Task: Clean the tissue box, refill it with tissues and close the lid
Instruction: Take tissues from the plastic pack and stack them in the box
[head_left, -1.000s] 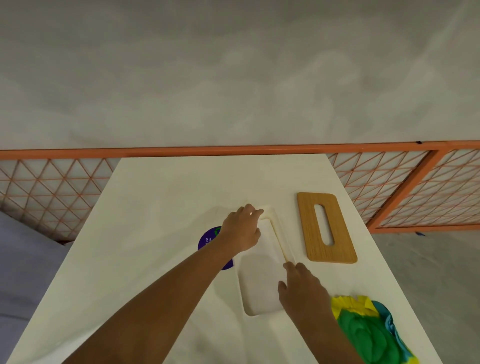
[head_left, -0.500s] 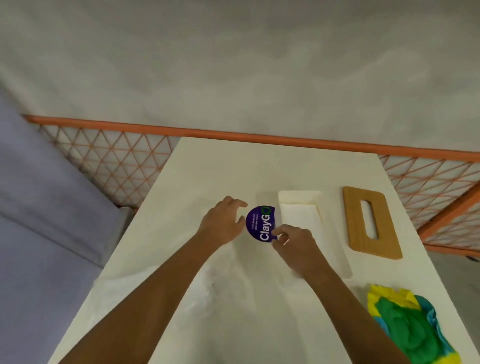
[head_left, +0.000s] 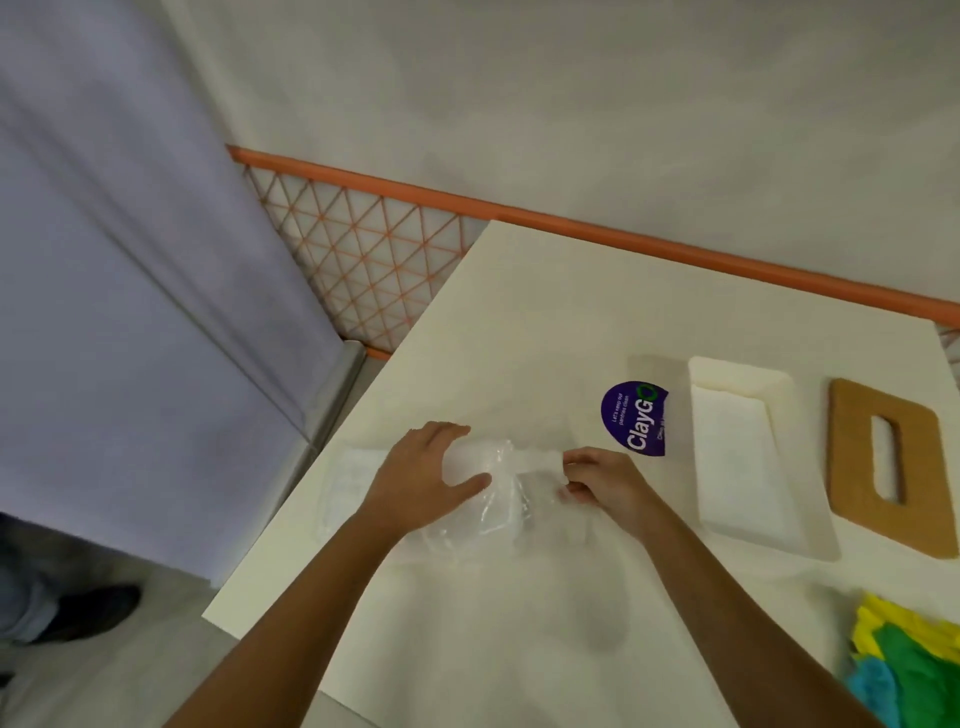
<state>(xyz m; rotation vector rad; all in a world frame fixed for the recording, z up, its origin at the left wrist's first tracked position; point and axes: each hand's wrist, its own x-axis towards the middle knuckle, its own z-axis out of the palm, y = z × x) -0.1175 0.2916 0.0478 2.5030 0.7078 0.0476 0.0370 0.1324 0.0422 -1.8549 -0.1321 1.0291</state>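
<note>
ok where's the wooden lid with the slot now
In the head view the brown wooden slotted lid lies flat on the table's right, beside the open white tissue box, beyond the multicoloured cloth.

Both arms are bare. The left forearm (head_left: 311, 597), at 7 o'clock in the head view, and the right forearm (head_left: 727, 597), at 5 o'clock, show uncovered skin from the wrist down to the frame edge. The left hand (head_left: 421, 478) and the right hand (head_left: 602, 483), near the centre, are bare as well. At 8 o'clock a dark shoe (head_left: 98, 608) sits below a grey-blue trouser leg (head_left: 26, 571); these may be the same person's.
</note>
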